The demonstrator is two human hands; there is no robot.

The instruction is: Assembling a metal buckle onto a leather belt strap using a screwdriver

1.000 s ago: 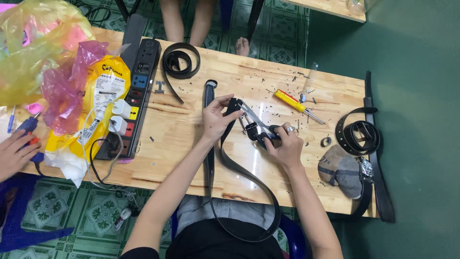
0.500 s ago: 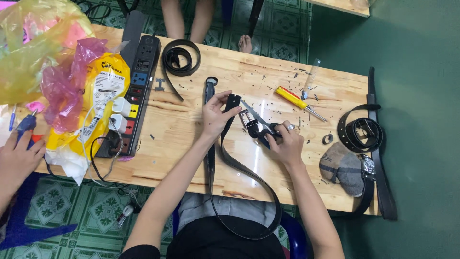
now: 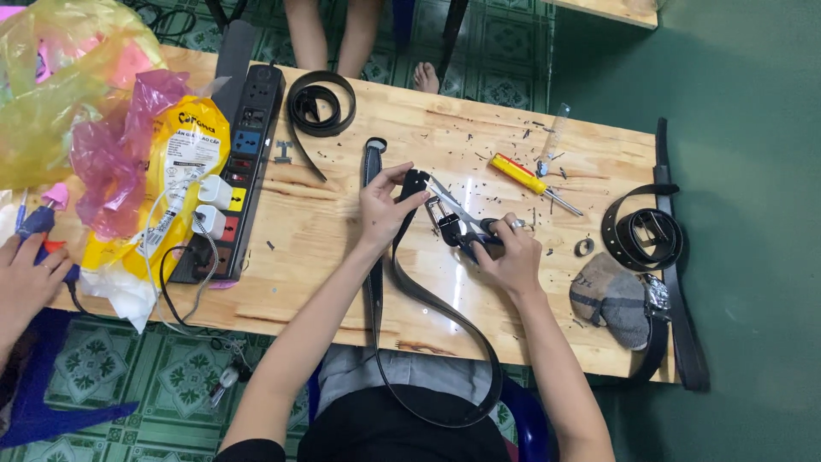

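Note:
My left hand pinches the end of a black leather belt near its buckle on the wooden table. The belt loops down off the table's near edge into my lap and back up. My right hand grips dark-handled scissors, their blades pointing up-left at the belt end between my hands. A second black belt strip lies flat beside my left hand.
A yellow-handled screwdriver, a coiled black belt, more belts at the right edge, a grey cloth, a black power strip with white chargers, plastic bags. Another person's hand at far left; bare legs beyond the table.
My hands and the belt end stay nearly in place; the scissors have shifted slightly at the belt end. The other person's hand at the left has moved a little.

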